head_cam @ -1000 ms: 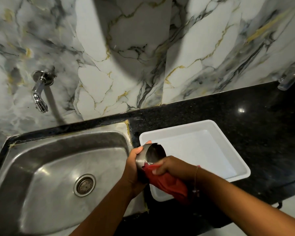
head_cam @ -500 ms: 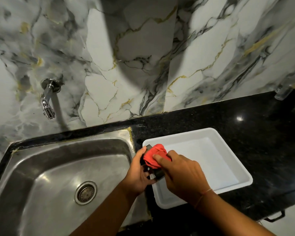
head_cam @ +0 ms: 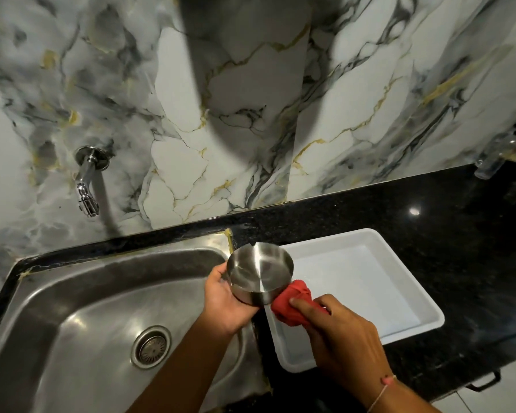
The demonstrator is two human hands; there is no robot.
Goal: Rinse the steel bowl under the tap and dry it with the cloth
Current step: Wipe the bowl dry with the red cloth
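Observation:
My left hand (head_cam: 224,296) grips the small steel bowl (head_cam: 258,271) by its side wall, with its flat outer bottom turned up toward me. The bowl hangs over the sink's right rim, beside the white tray. My right hand (head_cam: 337,329) holds a bunched red cloth (head_cam: 292,302) pressed against the bowl's lower right edge. The chrome tap (head_cam: 87,186) sticks out of the marble wall at the left, above the sink, and no water runs from it.
A steel sink (head_cam: 72,308) with a round drain (head_cam: 151,347) fills the lower left. A white rectangular tray (head_cam: 399,281) lies on the black granite counter (head_cam: 429,216) to the right. A clear bottle (head_cam: 489,165) leans at the far right against the wall.
The bowl has been turned so its bottom faces up. The red cloth has come off the top of the bowl and now sits at its lower right edge.

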